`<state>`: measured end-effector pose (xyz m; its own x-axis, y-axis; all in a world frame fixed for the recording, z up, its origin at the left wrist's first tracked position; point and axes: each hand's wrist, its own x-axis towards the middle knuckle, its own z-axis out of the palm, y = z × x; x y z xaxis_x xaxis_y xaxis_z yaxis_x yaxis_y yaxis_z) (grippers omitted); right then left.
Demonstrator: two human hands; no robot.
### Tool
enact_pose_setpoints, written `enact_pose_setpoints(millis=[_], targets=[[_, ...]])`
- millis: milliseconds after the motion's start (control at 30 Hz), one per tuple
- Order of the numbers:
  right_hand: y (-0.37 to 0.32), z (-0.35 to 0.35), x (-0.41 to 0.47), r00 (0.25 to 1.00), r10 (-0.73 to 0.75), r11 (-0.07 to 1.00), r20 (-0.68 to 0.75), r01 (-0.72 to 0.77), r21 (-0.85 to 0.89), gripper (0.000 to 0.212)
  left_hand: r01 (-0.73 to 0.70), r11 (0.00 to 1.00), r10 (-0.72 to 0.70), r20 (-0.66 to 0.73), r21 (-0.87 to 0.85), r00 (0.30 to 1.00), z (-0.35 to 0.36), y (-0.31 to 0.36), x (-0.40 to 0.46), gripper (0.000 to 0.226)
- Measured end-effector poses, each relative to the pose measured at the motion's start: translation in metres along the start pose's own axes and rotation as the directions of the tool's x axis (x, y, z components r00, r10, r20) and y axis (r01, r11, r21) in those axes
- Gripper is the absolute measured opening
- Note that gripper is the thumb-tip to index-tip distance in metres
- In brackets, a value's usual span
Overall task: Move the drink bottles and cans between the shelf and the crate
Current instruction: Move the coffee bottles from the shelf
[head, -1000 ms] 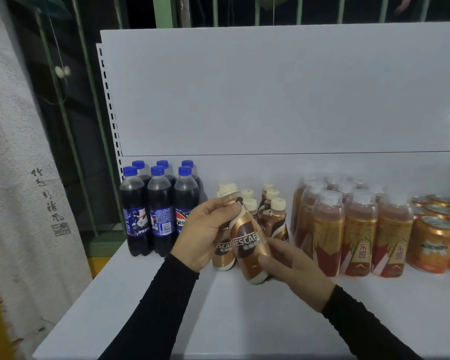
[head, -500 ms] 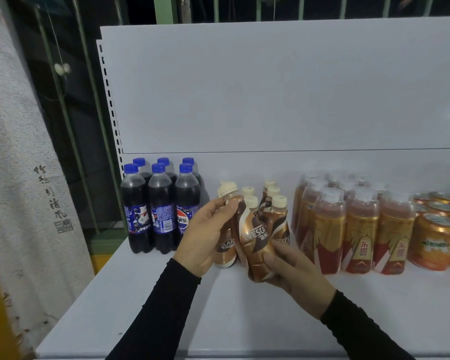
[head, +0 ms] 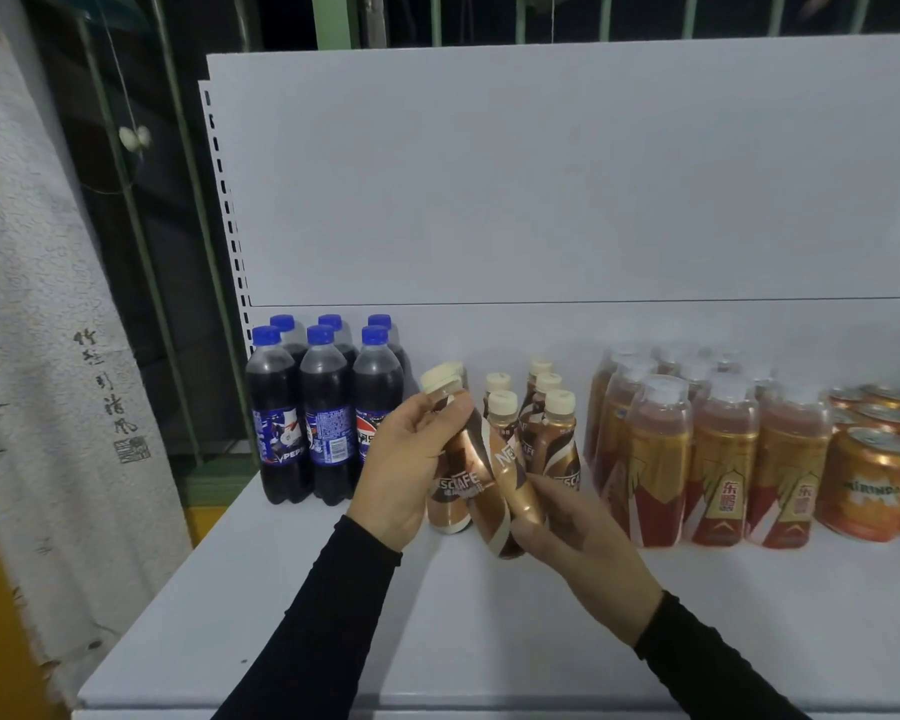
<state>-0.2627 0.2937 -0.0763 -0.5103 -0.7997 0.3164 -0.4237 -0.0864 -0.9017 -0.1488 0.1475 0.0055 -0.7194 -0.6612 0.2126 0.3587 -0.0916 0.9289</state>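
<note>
Brown plastic coffee bottle [head: 494, 491] with a cream cap leans in both my hands, low over the white metal shelf [head: 281, 615]. My left hand [head: 406, 470] grips its neck, my right hand [head: 567, 532] cups its bottom, so I can stand it beside the other coffee bottles [head: 546, 439].

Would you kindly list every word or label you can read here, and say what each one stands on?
"PEPSI", partly cut off: leftmost cola bottle.
"SCAFE": standing coffee bottle by the left hand.
"NE": tilted coffee bottle, bottom on the right hand.
"东鹏": amber bottle.
"MIRINDA": orange can.
Calligraphy on the hanging cloth: too blurred.
</note>
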Motion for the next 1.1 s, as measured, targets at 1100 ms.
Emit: enact_pose_setpoints(millis=[1100], targets=[[-0.017,0.007,-0.004,0.992,0.025,0.996,-0.122,-0.014,0.087,0.063,-0.043,0.999,0.042,-0.007,-0.027,0.999,0.005,0.003,0.004,0.032]])
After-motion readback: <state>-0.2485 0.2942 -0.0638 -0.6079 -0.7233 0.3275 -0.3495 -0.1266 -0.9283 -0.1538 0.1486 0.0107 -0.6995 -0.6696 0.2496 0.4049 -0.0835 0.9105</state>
